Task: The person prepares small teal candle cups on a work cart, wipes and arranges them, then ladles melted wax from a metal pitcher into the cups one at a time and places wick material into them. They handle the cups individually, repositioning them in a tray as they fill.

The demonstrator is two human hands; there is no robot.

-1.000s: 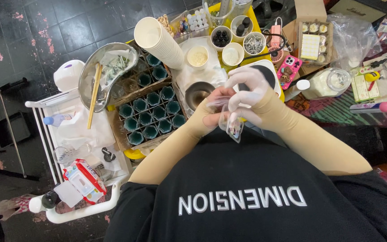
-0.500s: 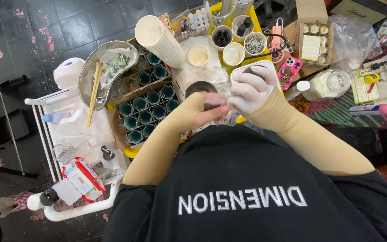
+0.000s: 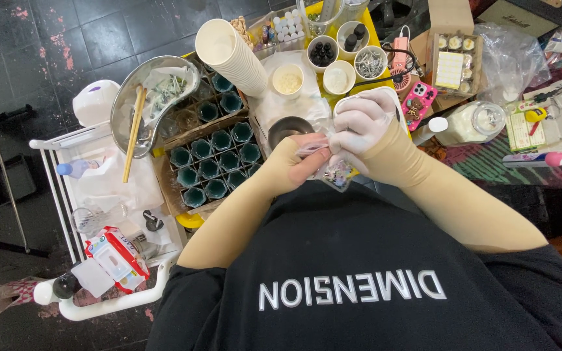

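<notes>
Both hands meet just in front of the person's chest, beside the cardboard tray of dark green cups [image 3: 213,162]. The left hand [image 3: 300,162], in a beige sleeve, pinches the top edge of a small clear plastic bag [image 3: 333,170] holding small coloured bits. The right hand [image 3: 359,127], in a thin white glove, closes its fingers on the same bag from above. Beyond the tray lies a metal bowl with wooden chopsticks [image 3: 151,101]; a stack of white paper cups [image 3: 232,55] leans beside it.
</notes>
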